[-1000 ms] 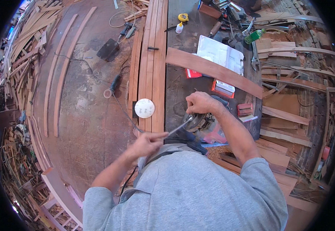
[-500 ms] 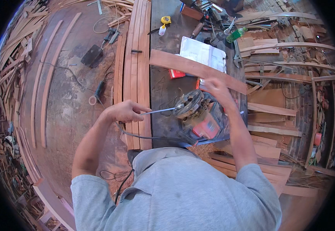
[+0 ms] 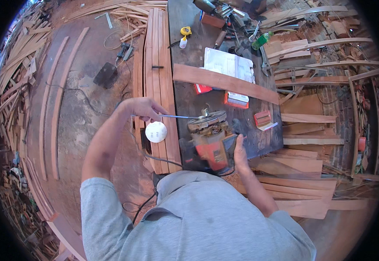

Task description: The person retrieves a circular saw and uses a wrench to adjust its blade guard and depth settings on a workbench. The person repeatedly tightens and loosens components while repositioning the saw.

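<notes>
A red and black router point(image 3: 211, 150) lies tipped on its side on the dark bench, its round base toward the far side. It is slightly blurred. My left hand point(image 3: 146, 108) is closed on the handle end of a slim metal wrench point(image 3: 178, 116). The wrench's far end meets the metal fitting point(image 3: 205, 113) at the router's base. On the router's right side is my right hand point(image 3: 240, 154), its thumb up along the black part and its other fingers mostly hidden behind the body. A white round disc point(image 3: 156, 132) lies just below my left hand, on the wooden strips.
A curved wooden board point(image 3: 224, 80) crosses the bench beyond the router, over white papers point(image 3: 228, 61). Red boxes point(image 3: 236, 99) and an open red case point(image 3: 264, 120) lie nearby. Long wooden strips point(image 3: 160, 52) line the bench's left edge. A power cord point(image 3: 157, 156) trails left.
My right hand has come back from the base's far side to the router's right side. The router has tilted, and my left hand has moved slightly away with the wrench, uncovering the white disc.
</notes>
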